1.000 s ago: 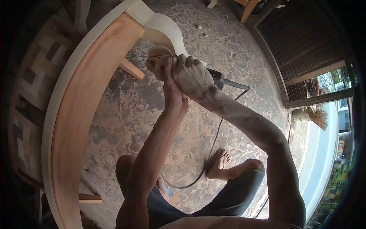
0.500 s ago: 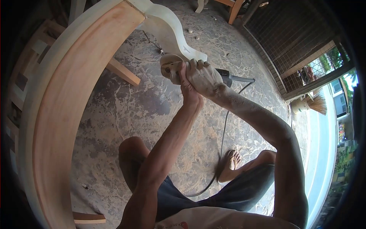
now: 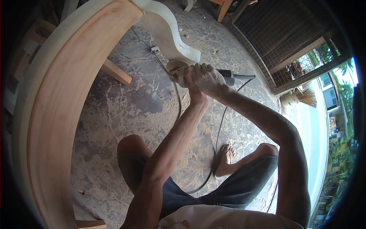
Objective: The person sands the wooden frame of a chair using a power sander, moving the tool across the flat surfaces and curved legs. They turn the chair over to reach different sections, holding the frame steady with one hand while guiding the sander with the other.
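Observation:
Both my hands are closed round an angle grinder [image 3: 176, 74], its dusty head pointing left and its black rear end [image 3: 225, 76] to the right. My left hand [image 3: 194, 88] grips it from below, near the head. Wrapped over the body, my right hand [image 3: 207, 79] is pale with dust. The grinder's disc side lies against or very close to the lower end of a curved, pale wooden leg [image 3: 167, 32]; contact cannot be made out. That leg joins a large curved wooden frame [image 3: 63, 103] on the left, with a reddish-brown panel along it.
A power cord [image 3: 218, 141] runs from the grinder across the cracked concrete floor [image 3: 110, 114] beside my foot. A wooden bar [image 3: 116, 71] juts out under the frame. On the right are a wire-mesh panel [image 3: 282, 42] and a broom [image 3: 307, 96] by a pale bucket [image 3: 289, 99].
The grinder and both hands have moved slightly right and down along the leg's end. The whole view has shifted a little, and more of a cord shows on the floor behind the grinder.

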The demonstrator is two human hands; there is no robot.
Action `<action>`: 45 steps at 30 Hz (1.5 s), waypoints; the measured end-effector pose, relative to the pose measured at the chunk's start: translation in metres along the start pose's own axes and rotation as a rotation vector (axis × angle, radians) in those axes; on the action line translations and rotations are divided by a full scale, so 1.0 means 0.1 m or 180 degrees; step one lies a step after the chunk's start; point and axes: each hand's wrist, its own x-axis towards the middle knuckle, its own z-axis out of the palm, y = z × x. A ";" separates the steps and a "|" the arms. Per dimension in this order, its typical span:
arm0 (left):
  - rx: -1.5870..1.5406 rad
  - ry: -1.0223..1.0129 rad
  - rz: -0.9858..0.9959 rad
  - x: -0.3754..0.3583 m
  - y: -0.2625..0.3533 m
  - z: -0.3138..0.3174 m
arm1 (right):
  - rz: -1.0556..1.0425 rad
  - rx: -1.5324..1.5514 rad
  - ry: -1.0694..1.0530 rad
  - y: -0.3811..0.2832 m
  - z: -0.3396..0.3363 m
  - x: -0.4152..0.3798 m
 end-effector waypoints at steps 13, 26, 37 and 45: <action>-0.0337 -0.0301 -0.0143 0.17 -0.17 -0.20 | -0.0100 -0.0240 0.0070 -0.02 0.31 -0.13; -0.0570 -0.0511 -0.0394 0.14 -0.28 -0.19 | -0.0249 -0.0441 0.0171 0.03 0.42 -0.27; -0.1231 -0.0670 -0.0710 0.21 -0.52 -0.06 | -0.0490 -0.0425 0.0061 0.32 0.32 -0.41; -0.1213 -0.0591 -0.0851 0.20 -0.59 -0.06 | -0.0419 -0.0413 0.0049 0.34 0.29 -0.45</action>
